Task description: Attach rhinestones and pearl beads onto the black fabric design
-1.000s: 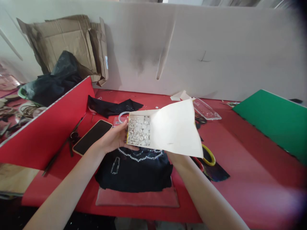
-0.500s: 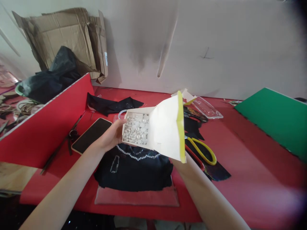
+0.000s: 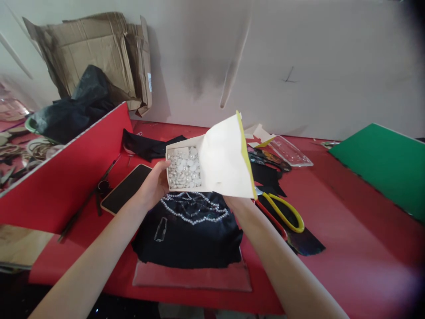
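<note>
My left hand (image 3: pixel 155 185) grips the left end of a small cardboard box (image 3: pixel 170 170), its thumb on the rim. White and pearly half-round beads (image 3: pixel 186 168) fill the tray. The white lid (image 3: pixel 226 164) with a yellow edge stands open toward the right. At its lower edge is my right hand (image 3: pixel 236 203), its fingers hidden behind the lid and box. Below the box, a string of pearl beads (image 3: pixel 192 221) lies in a loop on black fabric (image 3: pixel 189 250). A clear, elongated outline piece (image 3: pixel 160 229) rests on the fabric to the left.
Yellow-and-red-handled scissors (image 3: pixel 285 212) lie right of the fabric; a dark phone-like slab (image 3: pixel 126 189) is at left. A red board (image 3: pixel 66 177) stands on the left, a green board (image 3: pixel 381 168) on the right. A clear plastic tray (image 3: pixel 292 150) sits near the wall.
The box has tilted and shifted slightly left and up, uncovering more of the pearl string. My right hand now shows more below the lid. The view has shifted slightly.
</note>
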`<action>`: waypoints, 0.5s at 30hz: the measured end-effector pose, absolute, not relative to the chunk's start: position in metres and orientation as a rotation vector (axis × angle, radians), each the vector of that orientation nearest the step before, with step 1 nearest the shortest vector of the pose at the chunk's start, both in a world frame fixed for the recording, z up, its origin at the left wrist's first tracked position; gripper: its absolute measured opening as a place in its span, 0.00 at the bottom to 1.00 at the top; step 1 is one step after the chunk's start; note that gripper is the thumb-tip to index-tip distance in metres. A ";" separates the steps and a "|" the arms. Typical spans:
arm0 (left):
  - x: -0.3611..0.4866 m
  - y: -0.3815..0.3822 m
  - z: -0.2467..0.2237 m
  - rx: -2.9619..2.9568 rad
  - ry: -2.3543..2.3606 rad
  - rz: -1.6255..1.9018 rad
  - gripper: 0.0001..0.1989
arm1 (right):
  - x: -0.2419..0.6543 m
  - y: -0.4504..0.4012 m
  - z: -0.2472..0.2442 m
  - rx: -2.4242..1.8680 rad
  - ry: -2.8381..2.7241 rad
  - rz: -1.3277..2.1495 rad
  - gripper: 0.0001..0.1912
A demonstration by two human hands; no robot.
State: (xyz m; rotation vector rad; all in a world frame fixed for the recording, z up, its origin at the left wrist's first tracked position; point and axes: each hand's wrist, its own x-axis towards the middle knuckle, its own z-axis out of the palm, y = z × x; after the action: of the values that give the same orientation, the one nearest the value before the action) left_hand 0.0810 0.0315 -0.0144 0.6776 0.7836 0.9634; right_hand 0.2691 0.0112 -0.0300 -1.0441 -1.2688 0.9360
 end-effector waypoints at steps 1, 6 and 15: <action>0.081 0.031 -0.014 0.674 0.791 0.964 0.26 | 0.270 0.011 -0.029 -1.027 -1.249 0.962 0.20; 0.080 0.030 -0.011 0.667 0.802 1.000 0.26 | 0.271 0.011 -0.018 -0.997 -1.389 0.943 0.21; 0.075 0.035 -0.016 0.667 0.697 0.984 0.24 | 0.257 -0.007 -0.002 -1.131 -1.880 1.001 0.23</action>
State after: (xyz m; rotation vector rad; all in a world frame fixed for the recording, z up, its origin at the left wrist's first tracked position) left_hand 0.0754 0.0351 -0.0163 0.6669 0.6965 0.9844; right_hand 0.2572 -0.0069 -0.0024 -1.1310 -1.8796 1.0009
